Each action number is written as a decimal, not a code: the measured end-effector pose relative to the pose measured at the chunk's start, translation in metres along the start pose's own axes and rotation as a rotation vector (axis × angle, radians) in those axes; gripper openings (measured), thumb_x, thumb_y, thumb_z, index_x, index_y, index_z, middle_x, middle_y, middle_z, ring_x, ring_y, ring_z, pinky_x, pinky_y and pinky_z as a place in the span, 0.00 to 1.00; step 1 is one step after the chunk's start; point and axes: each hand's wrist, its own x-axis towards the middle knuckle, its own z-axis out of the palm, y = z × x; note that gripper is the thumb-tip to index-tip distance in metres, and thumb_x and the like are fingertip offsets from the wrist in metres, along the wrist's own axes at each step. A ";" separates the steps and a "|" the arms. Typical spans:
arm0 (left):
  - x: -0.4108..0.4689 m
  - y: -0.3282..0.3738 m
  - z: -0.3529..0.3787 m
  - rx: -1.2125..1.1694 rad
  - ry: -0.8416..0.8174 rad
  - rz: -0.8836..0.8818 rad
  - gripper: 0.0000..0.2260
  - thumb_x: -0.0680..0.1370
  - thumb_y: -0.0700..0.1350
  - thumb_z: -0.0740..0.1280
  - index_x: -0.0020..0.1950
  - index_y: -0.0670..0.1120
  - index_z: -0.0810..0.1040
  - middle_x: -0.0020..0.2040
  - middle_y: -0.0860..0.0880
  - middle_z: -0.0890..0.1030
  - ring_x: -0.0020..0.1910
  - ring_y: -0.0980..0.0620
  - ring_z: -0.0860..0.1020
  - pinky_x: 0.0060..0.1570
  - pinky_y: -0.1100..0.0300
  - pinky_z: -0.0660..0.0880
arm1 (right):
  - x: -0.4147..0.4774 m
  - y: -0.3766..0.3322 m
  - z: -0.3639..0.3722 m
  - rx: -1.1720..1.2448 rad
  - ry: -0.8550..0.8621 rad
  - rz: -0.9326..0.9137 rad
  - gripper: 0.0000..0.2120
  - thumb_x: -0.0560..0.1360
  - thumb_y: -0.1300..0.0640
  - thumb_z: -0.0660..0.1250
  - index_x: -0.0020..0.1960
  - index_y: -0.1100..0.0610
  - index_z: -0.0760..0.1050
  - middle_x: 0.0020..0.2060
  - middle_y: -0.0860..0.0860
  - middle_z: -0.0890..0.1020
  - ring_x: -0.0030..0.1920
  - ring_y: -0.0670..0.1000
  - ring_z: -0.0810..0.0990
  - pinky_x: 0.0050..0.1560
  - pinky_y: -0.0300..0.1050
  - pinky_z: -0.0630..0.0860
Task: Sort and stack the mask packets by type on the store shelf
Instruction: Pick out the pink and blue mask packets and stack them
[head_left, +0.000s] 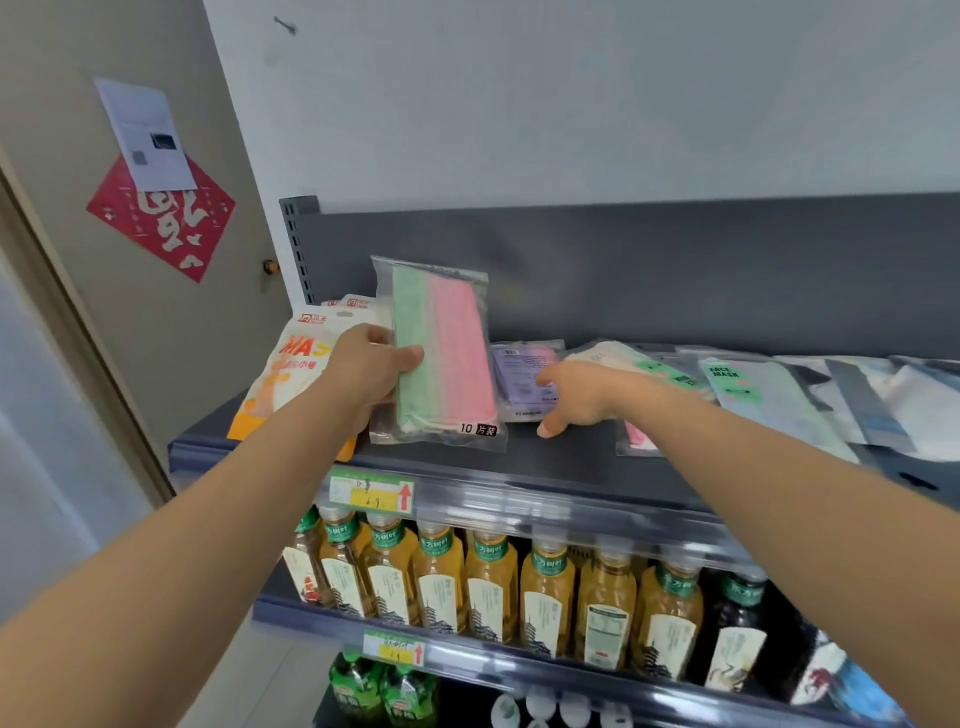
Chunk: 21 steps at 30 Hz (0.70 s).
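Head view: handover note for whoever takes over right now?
Left hand grips the clear plastic packet of green-and-pink masks, upright over the dark grey shelf.
Right hand open, reaching at the flat purple mask packet; contact unclear.
Done: orange-and-white mask packets stacked at the shelf's left end.
To do: place the held packet; sort the overlapping pile of clear packets with green labels on the right.

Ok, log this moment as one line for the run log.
left hand: grips green-pink packet, upright | right hand: open, at purple packet | shelf: loose packets lying right
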 end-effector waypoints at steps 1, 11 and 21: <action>0.000 -0.001 0.000 -0.006 -0.007 0.009 0.12 0.76 0.38 0.69 0.56 0.41 0.71 0.55 0.42 0.79 0.52 0.42 0.80 0.53 0.46 0.79 | 0.001 -0.001 0.002 -0.023 0.001 0.003 0.36 0.74 0.50 0.70 0.76 0.59 0.58 0.73 0.56 0.66 0.70 0.58 0.67 0.67 0.48 0.66; 0.008 -0.009 -0.010 -0.008 -0.045 0.018 0.10 0.76 0.38 0.69 0.54 0.40 0.71 0.55 0.42 0.79 0.51 0.43 0.80 0.49 0.49 0.80 | 0.005 -0.001 0.011 -0.266 0.092 -0.007 0.13 0.77 0.52 0.64 0.58 0.58 0.75 0.52 0.58 0.78 0.52 0.58 0.76 0.49 0.44 0.71; 0.017 -0.020 0.011 0.000 -0.072 -0.060 0.13 0.77 0.38 0.67 0.59 0.37 0.71 0.57 0.39 0.78 0.49 0.41 0.79 0.29 0.58 0.74 | -0.004 0.015 0.013 -0.202 0.326 0.047 0.08 0.77 0.61 0.61 0.46 0.59 0.79 0.44 0.57 0.81 0.46 0.58 0.79 0.44 0.46 0.74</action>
